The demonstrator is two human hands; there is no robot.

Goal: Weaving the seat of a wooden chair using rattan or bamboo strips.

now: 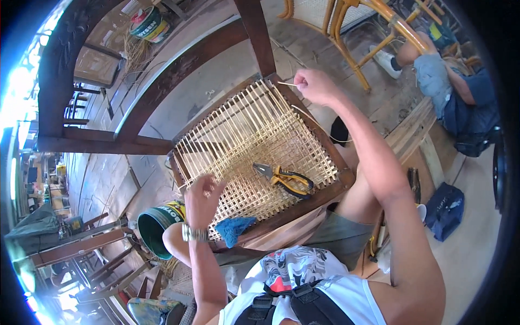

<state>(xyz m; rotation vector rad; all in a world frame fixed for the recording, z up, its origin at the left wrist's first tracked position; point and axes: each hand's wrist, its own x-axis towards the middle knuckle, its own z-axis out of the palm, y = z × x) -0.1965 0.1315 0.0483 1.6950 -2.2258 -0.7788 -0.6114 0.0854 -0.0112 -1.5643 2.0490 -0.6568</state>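
Note:
A dark wooden chair frame lies before me, its seat (254, 143) partly woven with pale cane strands; the weave is denser on the near right side. My right hand (317, 88) pinches the end of a thin cane strand (287, 83) at the seat's far right corner. More of a loose strand (314, 120) curves along the right rail. Over the near left edge of the seat is my left hand (203, 201), its fingers loosely bent and apart, with nothing visible in them. Pliers (290, 179) with black and yellow handles rest on the weave. A blue cloth (233, 229) lies at the near edge.
A green bucket (157, 230) stands left of my knee, and another bucket (149, 26) sits at the far left. Rattan furniture (341, 40) and a seated person (452, 86) are at the far right. A dark blue bag (445, 210) lies on the right.

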